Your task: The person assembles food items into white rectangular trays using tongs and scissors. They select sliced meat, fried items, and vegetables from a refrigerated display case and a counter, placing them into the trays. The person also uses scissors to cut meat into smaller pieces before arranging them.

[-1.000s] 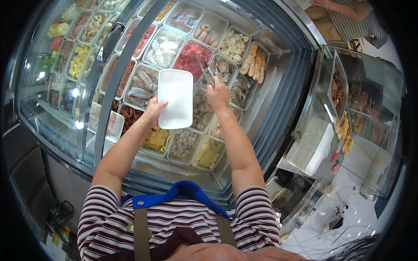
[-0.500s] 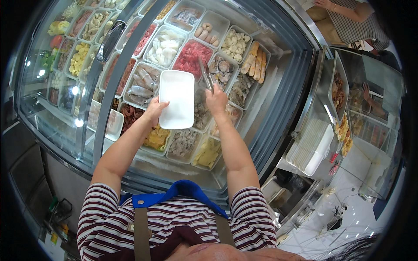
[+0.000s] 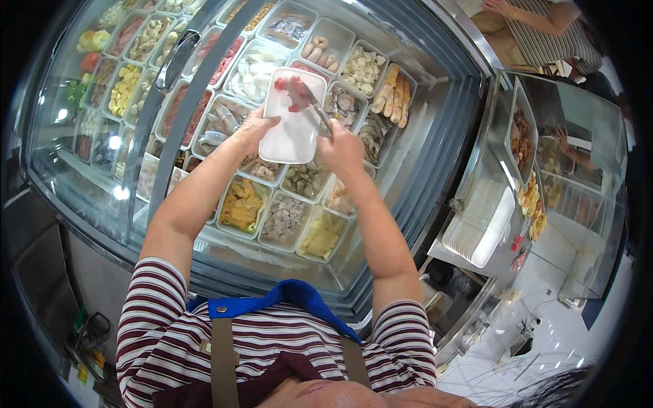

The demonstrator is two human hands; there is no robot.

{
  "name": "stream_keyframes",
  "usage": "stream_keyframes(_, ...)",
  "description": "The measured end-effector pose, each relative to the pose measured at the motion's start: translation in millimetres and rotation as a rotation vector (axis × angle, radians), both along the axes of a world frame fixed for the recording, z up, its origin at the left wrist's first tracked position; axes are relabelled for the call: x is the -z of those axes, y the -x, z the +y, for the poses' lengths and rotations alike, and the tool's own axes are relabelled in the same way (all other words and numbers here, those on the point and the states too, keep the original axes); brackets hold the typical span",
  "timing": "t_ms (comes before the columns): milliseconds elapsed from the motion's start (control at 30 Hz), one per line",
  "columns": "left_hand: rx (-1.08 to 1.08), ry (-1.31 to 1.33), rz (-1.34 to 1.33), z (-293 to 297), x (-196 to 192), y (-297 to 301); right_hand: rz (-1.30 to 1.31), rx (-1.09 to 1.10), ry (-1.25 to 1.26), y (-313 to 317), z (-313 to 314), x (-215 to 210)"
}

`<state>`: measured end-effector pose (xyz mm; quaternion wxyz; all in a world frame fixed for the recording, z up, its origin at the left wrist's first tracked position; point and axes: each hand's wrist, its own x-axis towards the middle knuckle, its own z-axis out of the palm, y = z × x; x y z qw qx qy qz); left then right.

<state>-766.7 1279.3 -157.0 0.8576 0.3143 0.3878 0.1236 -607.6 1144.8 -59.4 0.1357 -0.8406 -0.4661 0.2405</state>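
Note:
My left hand (image 3: pixel 257 130) grips a white rectangular tray (image 3: pixel 286 139) by its left edge, holding it over the containers in the display case. In my right hand (image 3: pixel 342 146) is a pair of metal tongs (image 3: pixel 319 109), its tips over the far part of the tray. Red raw meat (image 3: pixel 296 94) is at the tong tips; whether it rests on the tray or is still pinched I cannot tell. Under the tray's far end, the container of red meat (image 3: pixel 309 66) is mostly hidden. White squid-like pieces (image 3: pixel 255 71) lie to the left, shellfish-like pieces (image 3: pixel 342 105) to the right.
A grey metal frame and curved glass with a handle (image 3: pixel 178 60) cross the case at left. Sausages (image 3: pixel 318 54) and long golden sticks (image 3: pixel 392 98) sit at the far right. A stack of white trays (image 3: pixel 479 224) stands outside the case. Another person's hand (image 3: pixel 500 7) shows at upper right.
The tray has moved away from me and slightly right, now over the red meat container. The tongs have come from that container to above the tray, with red meat at their tips.

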Motion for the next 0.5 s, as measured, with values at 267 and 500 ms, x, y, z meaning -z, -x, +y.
stream_keyframes(267, -0.042, 0.156, -0.022, -8, 18, 21, -0.151, -0.001, -0.158, 7, -45, 17)
stream_keyframes(500, -0.06, 0.161, -0.038, -16, 25, 31, -0.153, -0.114, 0.014, 24, -25, 29)
